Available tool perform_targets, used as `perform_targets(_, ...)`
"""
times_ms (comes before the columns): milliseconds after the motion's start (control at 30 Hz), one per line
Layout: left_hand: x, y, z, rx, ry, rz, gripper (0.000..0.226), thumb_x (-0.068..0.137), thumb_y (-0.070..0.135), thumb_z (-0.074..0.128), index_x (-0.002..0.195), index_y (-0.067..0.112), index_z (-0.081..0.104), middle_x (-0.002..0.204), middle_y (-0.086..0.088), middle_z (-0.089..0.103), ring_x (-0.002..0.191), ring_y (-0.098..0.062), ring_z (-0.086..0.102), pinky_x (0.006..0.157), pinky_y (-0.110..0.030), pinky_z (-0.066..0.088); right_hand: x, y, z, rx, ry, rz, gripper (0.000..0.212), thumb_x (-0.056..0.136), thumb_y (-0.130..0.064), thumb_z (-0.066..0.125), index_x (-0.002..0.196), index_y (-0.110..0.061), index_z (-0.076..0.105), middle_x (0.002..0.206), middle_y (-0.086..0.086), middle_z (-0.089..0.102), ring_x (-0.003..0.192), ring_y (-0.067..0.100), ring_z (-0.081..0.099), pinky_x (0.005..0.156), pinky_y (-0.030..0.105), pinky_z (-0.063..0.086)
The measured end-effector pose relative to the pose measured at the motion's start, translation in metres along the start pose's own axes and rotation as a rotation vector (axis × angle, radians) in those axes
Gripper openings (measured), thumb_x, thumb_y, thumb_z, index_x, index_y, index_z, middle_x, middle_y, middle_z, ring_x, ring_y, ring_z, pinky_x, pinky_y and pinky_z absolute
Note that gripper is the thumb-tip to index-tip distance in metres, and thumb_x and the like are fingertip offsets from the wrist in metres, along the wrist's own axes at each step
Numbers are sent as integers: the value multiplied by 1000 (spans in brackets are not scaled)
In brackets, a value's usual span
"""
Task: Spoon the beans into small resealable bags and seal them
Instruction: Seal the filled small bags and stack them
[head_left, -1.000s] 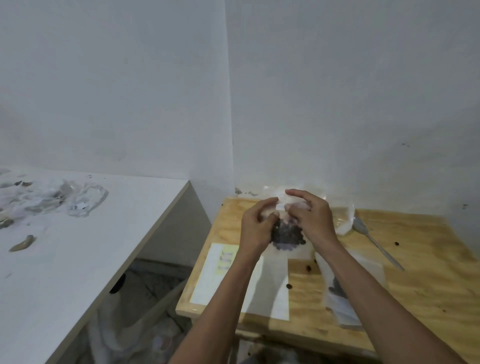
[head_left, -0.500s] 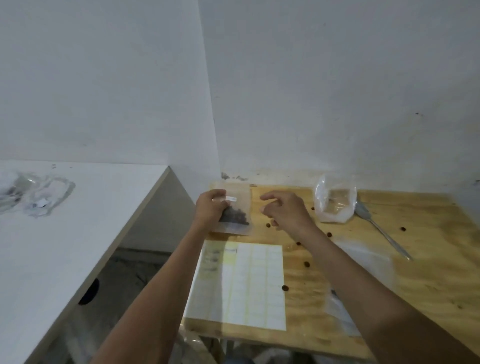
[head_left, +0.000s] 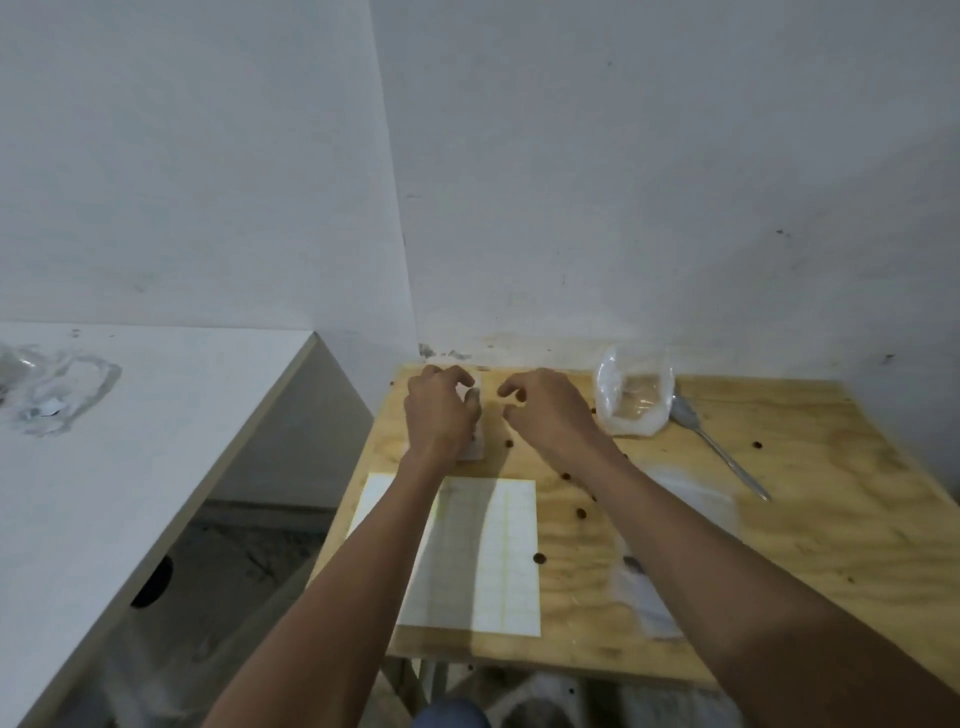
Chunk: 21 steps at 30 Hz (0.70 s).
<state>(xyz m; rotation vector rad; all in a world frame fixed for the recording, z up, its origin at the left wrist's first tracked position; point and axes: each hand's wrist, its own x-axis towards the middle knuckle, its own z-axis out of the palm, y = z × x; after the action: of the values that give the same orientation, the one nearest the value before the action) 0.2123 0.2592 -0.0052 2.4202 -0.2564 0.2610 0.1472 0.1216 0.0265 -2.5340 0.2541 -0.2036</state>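
Left hand (head_left: 440, 415) grips small bag (head_left: 475, 447); right hand (head_left: 545, 410) hovers curled.

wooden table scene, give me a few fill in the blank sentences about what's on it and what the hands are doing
1. The left hand rests on a small bag at the table's far ______ corner.
2. The metal spoon lies on the wooden table just to the ______ of the clear plastic bag standing near the wall.
3. The right hand holds ______.
4. Loose dark ______ lie scattered on the wood near the label sheet.

Missing words: left; right; nothing; beans
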Motion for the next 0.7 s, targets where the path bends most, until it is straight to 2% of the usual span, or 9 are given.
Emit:
perform_targets(67,-15,32,4,-106,-114,74,15,93,24,68,101,15,76,102,-10,73,98,-27,67,82,-35,53,-11,17,-27,8,82,85,15,91,-28,70,104,-25,76,107,-1,72,91,19,68,74,31,55)
perform_targets(133,-35,65,10,-146,-268,133,13,93,26,70,98,16,76,95,-8,75,87,-23,69,75,-32,54,-29,35,-55,3,199,177,7,90,-26,69,88,-25,75,92,-1,73,83,21,67,67,29,52)
perform_targets(233,-70,104,20,-173,-427,156,15,92,33,73,91,18,72,93,-4,74,70,-19,67,70,-37,60,-60,65,-90,-66,282,323,14,87,-26,66,77,-17,67,80,2,68,80,28,68,63,32,52)
perform_targets(333,-102,129,24,-130,-451,146,29,86,43,78,91,15,70,97,1,68,68,-16,65,64,-32,57,-97,88,-115,-135,158,475,28,84,-39,73,90,-12,65,86,6,65,80,30,65,63,33,51)
perform_targets(433,-130,143,24,-55,-491,128,32,84,39,82,94,13,67,90,5,61,78,-17,66,73,-37,61,-129,104,-118,-71,9,561,42,83,-41,81,102,-9,60,90,6,65,79,25,65,74,40,61)
perform_targets(500,-143,146,28,-22,-495,103,27,84,31,82,93,13,65,102,0,65,82,-18,63,76,-34,57,-142,111,-109,-39,-39,586,43,81,-36,84,103,-7,60,90,7,65,78,24,66,74,40,62)
perform_targets(600,-151,148,35,-38,-430,45,26,82,25,84,95,11,66,105,-1,64,83,-15,55,68,-25,46,-148,114,-94,-67,27,588,38,81,-34,83,105,-9,66,88,5,66,74,22,64,55,30,49)
perform_targets(633,-153,148,35,-71,-406,23,26,81,23,84,94,11,66,99,1,62,80,-12,53,63,-23,43,-149,113,-91,-71,67,590,35,82,-34,82,103,-10,68,89,4,67,74,22,64,53,28,44)
perform_targets(700,-154,147,37,-161,-367,-34,24,79,18,86,87,13,64,89,3,60,74,-11,55,58,-21,40,-148,112,-88,-41,137,577,26,83,-32,81,98,-12,72,90,4,70,77,23,66,55,28,45)
